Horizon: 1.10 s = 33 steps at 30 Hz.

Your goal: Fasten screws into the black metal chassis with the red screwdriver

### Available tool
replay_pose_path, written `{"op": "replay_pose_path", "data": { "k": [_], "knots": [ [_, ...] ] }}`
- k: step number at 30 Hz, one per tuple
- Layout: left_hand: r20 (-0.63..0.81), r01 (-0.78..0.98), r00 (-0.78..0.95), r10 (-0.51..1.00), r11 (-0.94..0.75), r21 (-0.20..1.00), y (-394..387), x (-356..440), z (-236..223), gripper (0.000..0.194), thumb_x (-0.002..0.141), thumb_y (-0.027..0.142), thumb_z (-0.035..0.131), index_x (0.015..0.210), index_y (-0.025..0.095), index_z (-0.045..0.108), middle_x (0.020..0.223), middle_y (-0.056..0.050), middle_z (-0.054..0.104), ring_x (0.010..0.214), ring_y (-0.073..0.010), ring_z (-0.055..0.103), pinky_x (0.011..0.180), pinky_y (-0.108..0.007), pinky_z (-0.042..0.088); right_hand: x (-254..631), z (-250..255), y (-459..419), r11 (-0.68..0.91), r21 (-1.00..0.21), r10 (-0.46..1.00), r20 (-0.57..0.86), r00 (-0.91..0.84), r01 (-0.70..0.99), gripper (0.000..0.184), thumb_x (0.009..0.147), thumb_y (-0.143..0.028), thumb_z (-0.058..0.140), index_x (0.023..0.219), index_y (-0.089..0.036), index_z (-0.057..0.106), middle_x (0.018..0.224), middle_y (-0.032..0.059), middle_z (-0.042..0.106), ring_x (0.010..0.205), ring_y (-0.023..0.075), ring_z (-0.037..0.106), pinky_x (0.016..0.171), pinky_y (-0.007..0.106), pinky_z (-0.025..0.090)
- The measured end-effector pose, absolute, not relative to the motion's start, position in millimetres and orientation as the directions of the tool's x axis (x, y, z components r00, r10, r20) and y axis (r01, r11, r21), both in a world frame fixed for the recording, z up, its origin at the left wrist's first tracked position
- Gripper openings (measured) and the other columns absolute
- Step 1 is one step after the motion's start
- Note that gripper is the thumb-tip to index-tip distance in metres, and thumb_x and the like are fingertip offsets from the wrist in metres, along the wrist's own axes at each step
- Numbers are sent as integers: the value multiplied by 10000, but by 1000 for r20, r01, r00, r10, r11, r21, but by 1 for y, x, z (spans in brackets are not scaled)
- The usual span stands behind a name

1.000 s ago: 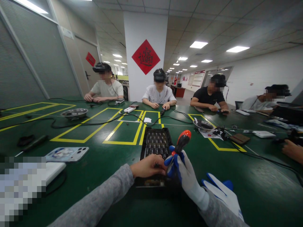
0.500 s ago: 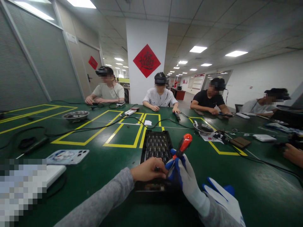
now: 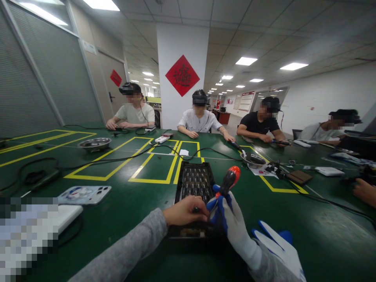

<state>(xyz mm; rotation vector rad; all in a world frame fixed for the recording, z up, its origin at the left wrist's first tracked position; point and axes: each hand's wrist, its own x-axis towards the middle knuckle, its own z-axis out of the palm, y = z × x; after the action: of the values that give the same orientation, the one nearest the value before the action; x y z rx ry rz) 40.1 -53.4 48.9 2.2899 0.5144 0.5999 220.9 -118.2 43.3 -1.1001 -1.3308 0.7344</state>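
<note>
My right hand [image 3: 227, 217], in a white glove with blue fingertips, grips a screwdriver [image 3: 227, 182] with a black and red handle, tilted up to the right. My bare left hand [image 3: 185, 210] has its fingers pinched together at the screwdriver's tip, on something too small to make out. Both hands hover over the near end of a black bit tray [image 3: 194, 181] full of small bits. A loose white and blue glove [image 3: 277, 243] lies on the green table beside my right wrist.
A phone case [image 3: 84, 194] and a white box [image 3: 67, 214] lie at the left. Cables, metal bowls [image 3: 94, 143] and yellow tape lines cross the table [image 3: 308, 231]. Several people sit along the far side; another person's hand [image 3: 364, 190] shows at the right edge.
My hands and the screwdriver have stayed nearly still over the tray. The person in white opposite has slid a black tool to the right across the table. The view dipped slightly.
</note>
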Motion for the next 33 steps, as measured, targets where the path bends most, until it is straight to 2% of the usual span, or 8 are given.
{"op": "replay_pose_path", "data": {
  "k": [5,12,17,25,33],
  "knots": [
    [243,214,798,551,-637,740,-54,39,50,229,739,344,679,836,136,672,839,-33,625,812,-146,547,757,-254,426,220,48,-121,380,-918,919,389,67,116,389,887,-426,425,1213,-221,485,922,43,664,850,179,619,759,298,507],
    [265,165,830,490,-670,724,-53,40,49,176,815,296,599,879,157,687,830,-33,641,852,-153,539,779,-257,414,221,45,-118,345,-923,921,368,129,172,415,867,-467,439,1148,-174,526,977,76,651,876,193,600,844,351,470],
    [230,232,793,565,-629,742,-55,40,51,234,752,362,659,846,150,685,839,-32,626,819,-152,552,755,-257,424,220,47,-120,380,-918,920,388,57,111,405,892,-438,407,1216,-205,472,918,59,664,832,178,618,725,297,508],
    [250,198,815,523,-656,728,-53,40,48,184,798,310,616,876,161,690,828,-34,641,808,-144,553,756,-252,427,221,45,-118,330,-928,924,355,143,171,426,863,-470,435,1160,-180,531,1090,95,631,895,200,592,859,366,462],
    [234,240,792,563,-641,729,-54,39,50,215,760,345,654,848,151,685,839,-36,638,827,-155,560,763,-255,432,223,42,-117,399,-895,895,428,127,202,405,878,-430,435,1206,-207,518,1004,73,648,911,193,594,849,346,473]
  ]
}}
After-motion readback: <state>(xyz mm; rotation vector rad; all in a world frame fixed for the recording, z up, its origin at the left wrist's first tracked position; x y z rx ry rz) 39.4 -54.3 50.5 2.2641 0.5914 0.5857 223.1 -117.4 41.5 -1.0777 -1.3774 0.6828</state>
